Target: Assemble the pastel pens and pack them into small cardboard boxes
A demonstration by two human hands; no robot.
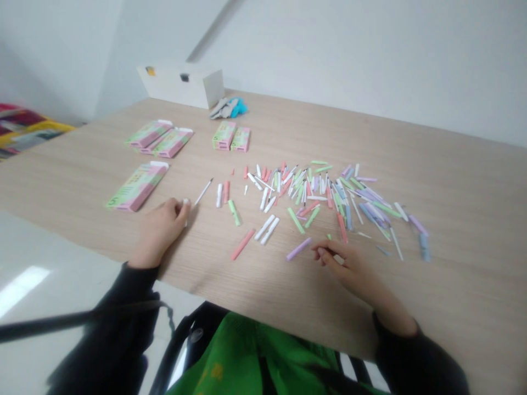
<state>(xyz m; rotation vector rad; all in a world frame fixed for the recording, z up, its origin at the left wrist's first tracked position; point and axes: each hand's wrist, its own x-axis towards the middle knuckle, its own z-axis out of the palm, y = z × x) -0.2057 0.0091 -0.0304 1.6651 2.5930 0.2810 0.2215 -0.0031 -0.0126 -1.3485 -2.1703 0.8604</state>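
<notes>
My left hand (pixel 162 224) is closed in a loose fist at the left of the table, around a small white pen part (pixel 186 207) that partly shows at the thumb. A thin white refill (pixel 203 191) with a dark tip lies just beyond it. My right hand (pixel 340 260) is half curled, thumb and fingertips drawn together beside the end of a purple pen barrel (pixel 298 249); whether anything is between them cannot be made out. Between the hands lie a pink barrel (pixel 242 244), two white pen pieces (pixel 267 229) and a green pen piece (pixel 234 212).
A wide scatter of pastel pen parts (pixel 304 186) covers the table's middle right. Pink-and-green boxes lie on the left, one nearest (pixel 139 185), others (pixel 167 141) behind, and more (pixel 231 136) farther back. A white box (pixel 181 86) and grey-blue gloves (pixel 229 107) lie near the wall.
</notes>
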